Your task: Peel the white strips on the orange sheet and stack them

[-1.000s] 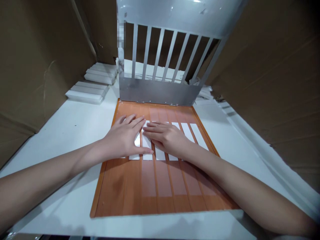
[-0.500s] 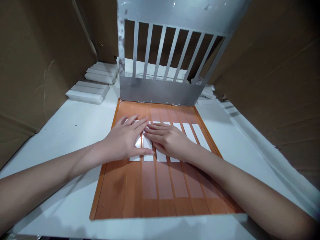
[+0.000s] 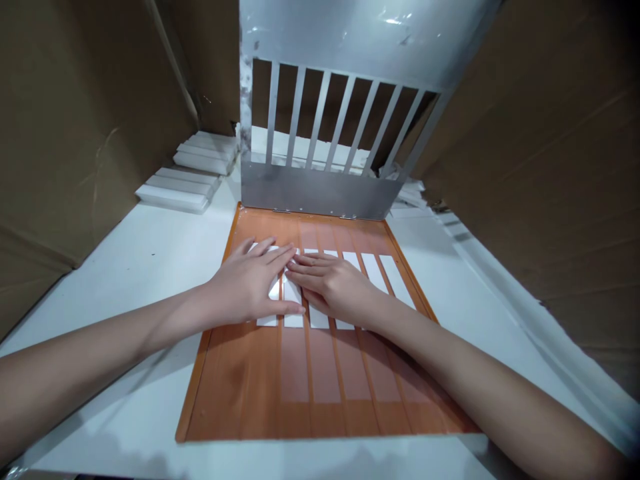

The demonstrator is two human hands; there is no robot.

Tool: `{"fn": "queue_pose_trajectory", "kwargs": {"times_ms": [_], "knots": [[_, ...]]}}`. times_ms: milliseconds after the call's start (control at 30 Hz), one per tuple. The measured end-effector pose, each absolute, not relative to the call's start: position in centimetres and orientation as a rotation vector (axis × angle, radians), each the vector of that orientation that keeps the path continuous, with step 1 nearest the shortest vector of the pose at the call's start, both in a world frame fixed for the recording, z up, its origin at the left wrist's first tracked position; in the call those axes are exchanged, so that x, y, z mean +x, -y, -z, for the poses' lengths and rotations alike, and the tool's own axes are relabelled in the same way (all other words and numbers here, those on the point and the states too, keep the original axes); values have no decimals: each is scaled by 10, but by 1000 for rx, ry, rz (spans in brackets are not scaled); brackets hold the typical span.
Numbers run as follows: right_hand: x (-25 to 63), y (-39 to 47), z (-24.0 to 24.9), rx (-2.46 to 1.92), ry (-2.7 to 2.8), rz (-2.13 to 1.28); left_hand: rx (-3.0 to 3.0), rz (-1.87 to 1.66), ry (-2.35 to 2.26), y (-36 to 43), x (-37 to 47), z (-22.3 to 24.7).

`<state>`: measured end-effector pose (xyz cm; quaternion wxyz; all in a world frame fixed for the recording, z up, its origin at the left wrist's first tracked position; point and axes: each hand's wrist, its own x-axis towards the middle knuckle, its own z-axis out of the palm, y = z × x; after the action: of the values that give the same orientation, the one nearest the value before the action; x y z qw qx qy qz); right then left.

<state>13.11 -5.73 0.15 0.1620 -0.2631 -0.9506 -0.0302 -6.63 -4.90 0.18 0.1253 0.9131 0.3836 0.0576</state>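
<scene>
My left hand lies with its fingers spread over the leftmost white strips on an orange board. Beside it, my right hand rests with straight fingers held close together across the strips in the middle, its fingertips meeting those of the left. Several strips lie side by side in shallow grooves; the hands cover parts of them. The rightmost strip shows almost whole. At the board's far edge a slotted metal plate stands raised on hinges.
Stacks of white strips sit at the back left of the white table. More white pieces lie at the back right, behind the plate. Brown cardboard walls enclose the table at the sides and back.
The view has shifted slightly, so the raised plate appears a little lower. Both hands stay at nearly the same place on the strips.
</scene>
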Motion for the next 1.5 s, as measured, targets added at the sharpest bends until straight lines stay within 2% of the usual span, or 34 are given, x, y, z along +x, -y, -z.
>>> {"fn": "queue_pose_trajectory", "kwargs": {"times_ms": [967,1167,1367,1500], "knots": [[130,60,-6,-776,2750,49,2626,-131,-1160,50,-65,-5],[123,71,-15,-836,2764,-157,2641,-96,-1155,50,-65,-7],[124,83,-44,-981,2518,-412,2658,-157,-1129,50,-64,-7],[117,107,-60,-977,2741,-533,2701,-144,-1114,50,-64,-7]]}}
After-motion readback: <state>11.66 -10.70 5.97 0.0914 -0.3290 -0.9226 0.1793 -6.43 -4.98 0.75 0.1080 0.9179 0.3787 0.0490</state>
